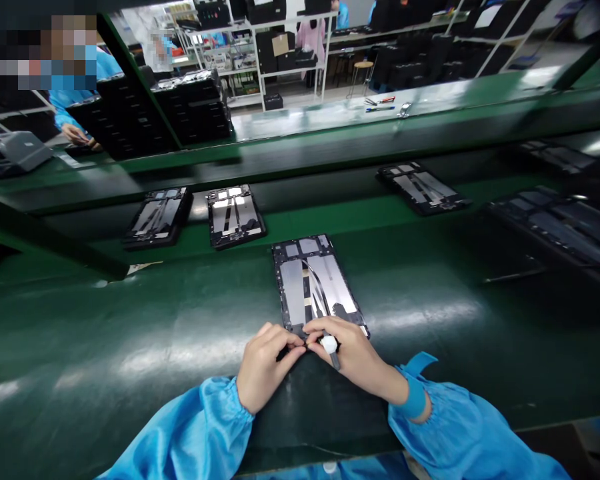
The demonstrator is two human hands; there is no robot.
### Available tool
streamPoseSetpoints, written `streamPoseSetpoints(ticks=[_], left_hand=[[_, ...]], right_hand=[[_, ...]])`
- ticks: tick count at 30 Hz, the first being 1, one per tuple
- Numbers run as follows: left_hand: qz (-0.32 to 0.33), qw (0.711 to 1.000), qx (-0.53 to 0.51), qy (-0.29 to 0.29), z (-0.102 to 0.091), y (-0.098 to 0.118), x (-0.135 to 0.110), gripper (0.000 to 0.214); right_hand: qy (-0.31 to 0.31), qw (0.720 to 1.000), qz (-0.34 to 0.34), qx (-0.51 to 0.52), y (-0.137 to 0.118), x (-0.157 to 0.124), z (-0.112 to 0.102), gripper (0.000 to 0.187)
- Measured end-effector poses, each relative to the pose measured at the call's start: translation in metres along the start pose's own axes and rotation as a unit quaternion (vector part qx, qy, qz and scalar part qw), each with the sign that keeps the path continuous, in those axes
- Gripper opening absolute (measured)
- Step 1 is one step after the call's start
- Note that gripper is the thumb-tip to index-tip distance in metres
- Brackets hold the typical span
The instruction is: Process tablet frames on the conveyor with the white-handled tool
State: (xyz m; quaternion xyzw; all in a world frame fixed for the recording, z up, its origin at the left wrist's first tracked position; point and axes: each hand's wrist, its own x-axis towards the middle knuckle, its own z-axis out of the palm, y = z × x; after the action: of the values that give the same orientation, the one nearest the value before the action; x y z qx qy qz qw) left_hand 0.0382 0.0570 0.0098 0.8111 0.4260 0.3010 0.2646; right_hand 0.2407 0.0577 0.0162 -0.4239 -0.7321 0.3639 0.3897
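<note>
Tablet frame point(310, 280) is left uncovered so far, white-handled tool point(329, 345) clamped in right hand point(353, 353), left hand's point(269, 368) grip can't be told.

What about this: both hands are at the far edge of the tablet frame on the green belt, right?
Wrong edge: the left hand and right hand are at the near edge of the tablet frame on the green belt, as the head view shows.

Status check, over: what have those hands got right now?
Left hand at frame's near edge. Right hand gripping white-handled tool. Tablet frame flat on green belt. Second frame beyond, apart.
</note>
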Motion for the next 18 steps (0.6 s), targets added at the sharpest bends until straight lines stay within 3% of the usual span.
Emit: streamPoseSetpoints(ticks=[4,10,15,18], left_hand=[[0.019,0.999,0.032,-0.021,-0.003,0.001,0.000,0.021],[0.024,0.995,0.092,-0.032,-0.004,0.005,-0.001,0.022],[0.145,0.955,0.254,-0.040,-0.010,0.005,-0.011,0.021],[0.177,0.945,0.271,-0.053,-0.016,0.000,-0.018,0.028]], right_hand=[[-0.028,1.000,0.004,0.002,-0.002,0.001,-0.003,0.021],[-0.015,1.000,-0.003,-0.019,0.001,-0.002,0.003,0.028],[-0.012,0.999,-0.023,-0.043,0.005,-0.004,0.008,0.027],[-0.013,0.999,-0.025,-0.042,0.005,-0.003,0.008,0.026]])
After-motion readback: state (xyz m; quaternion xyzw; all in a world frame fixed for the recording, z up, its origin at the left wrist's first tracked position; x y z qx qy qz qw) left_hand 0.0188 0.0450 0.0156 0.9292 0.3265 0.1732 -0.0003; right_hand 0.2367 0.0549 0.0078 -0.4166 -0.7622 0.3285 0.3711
